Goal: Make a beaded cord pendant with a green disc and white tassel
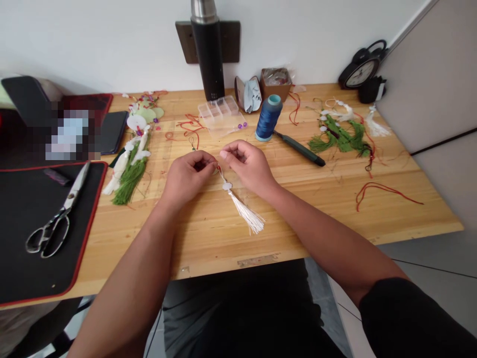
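Two hands (214,166) hold one white tassel (246,213).

There is 1 left hand (190,178) and 1 right hand (249,166), so 2 hands. I count 1 white tassel (246,213) by them, 1 blue spool (268,118), 1 black bottle (208,57), 1 clock (360,72), 1 pair of scissors (70,200), 1 clear box (220,112), 1 brown box (276,92) and 2 purple beads (245,124) by the clear box. The 2 messy piles (130,174) have too many mixed bits to count.
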`<action>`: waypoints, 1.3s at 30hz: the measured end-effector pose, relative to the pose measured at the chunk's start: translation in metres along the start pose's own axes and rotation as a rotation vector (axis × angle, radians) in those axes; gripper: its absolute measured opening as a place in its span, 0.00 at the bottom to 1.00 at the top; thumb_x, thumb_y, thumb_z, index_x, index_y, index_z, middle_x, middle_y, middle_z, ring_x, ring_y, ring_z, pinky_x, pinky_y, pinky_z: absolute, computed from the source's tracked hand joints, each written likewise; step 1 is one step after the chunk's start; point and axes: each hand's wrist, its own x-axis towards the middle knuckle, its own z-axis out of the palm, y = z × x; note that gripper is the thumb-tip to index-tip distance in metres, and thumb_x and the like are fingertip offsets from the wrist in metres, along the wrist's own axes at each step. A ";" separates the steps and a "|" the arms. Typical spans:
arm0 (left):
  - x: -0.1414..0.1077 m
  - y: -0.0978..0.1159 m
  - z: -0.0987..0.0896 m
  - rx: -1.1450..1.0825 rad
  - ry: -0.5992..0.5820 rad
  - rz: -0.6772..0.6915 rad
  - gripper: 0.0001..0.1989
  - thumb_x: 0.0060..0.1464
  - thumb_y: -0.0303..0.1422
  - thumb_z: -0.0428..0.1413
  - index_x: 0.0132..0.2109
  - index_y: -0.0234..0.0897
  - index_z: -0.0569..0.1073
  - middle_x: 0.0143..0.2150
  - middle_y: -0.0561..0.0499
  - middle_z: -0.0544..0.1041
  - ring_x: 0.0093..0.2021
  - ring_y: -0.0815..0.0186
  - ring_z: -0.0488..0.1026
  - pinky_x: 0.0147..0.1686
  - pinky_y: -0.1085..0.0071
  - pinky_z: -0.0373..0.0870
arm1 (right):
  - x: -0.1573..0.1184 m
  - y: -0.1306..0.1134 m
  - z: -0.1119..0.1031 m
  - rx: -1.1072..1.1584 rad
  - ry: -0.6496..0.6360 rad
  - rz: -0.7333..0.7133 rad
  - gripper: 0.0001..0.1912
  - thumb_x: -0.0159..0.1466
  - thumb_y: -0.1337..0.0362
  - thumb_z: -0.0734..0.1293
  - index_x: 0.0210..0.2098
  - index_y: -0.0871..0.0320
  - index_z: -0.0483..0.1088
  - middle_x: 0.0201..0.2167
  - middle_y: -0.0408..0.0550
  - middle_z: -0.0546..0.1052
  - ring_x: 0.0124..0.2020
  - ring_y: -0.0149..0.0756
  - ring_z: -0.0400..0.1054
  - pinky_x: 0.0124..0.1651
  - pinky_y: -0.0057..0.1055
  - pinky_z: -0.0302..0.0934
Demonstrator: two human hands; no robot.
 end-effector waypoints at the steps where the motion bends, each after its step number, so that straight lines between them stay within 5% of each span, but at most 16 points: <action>1: 0.000 -0.001 0.000 -0.005 0.008 -0.009 0.07 0.60 0.37 0.61 0.38 0.39 0.82 0.33 0.52 0.83 0.32 0.65 0.73 0.34 0.68 0.68 | -0.001 -0.004 -0.002 -0.023 0.000 0.009 0.11 0.72 0.52 0.72 0.42 0.53 0.75 0.37 0.43 0.80 0.37 0.36 0.73 0.42 0.33 0.67; 9: 0.002 -0.008 0.001 -0.085 0.016 -0.024 0.08 0.59 0.39 0.62 0.38 0.39 0.80 0.32 0.53 0.80 0.31 0.66 0.72 0.34 0.68 0.65 | -0.044 -0.041 -0.018 -0.506 -0.181 0.009 0.11 0.71 0.53 0.76 0.45 0.52 0.78 0.30 0.40 0.78 0.31 0.35 0.69 0.36 0.34 0.55; 16: 0.005 -0.013 0.005 -0.118 0.040 -0.035 0.09 0.57 0.40 0.62 0.36 0.38 0.80 0.31 0.53 0.79 0.31 0.66 0.70 0.34 0.68 0.64 | -0.075 -0.041 -0.022 -0.867 -0.318 0.028 0.13 0.73 0.55 0.76 0.52 0.54 0.78 0.43 0.46 0.85 0.39 0.39 0.76 0.40 0.34 0.56; 20: 0.006 -0.013 0.004 -0.137 0.050 -0.065 0.09 0.56 0.40 0.63 0.37 0.38 0.80 0.32 0.53 0.79 0.31 0.66 0.70 0.35 0.67 0.64 | -0.081 -0.037 -0.023 -0.909 -0.388 0.038 0.06 0.76 0.60 0.72 0.51 0.53 0.78 0.51 0.48 0.85 0.45 0.41 0.79 0.42 0.35 0.59; 39: 0.007 -0.016 0.001 -0.041 0.022 -0.107 0.13 0.62 0.41 0.60 0.46 0.38 0.84 0.33 0.52 0.81 0.32 0.64 0.71 0.34 0.67 0.65 | -0.093 -0.042 -0.038 -0.879 -0.364 0.075 0.04 0.76 0.60 0.73 0.46 0.53 0.78 0.45 0.45 0.87 0.42 0.41 0.79 0.40 0.36 0.57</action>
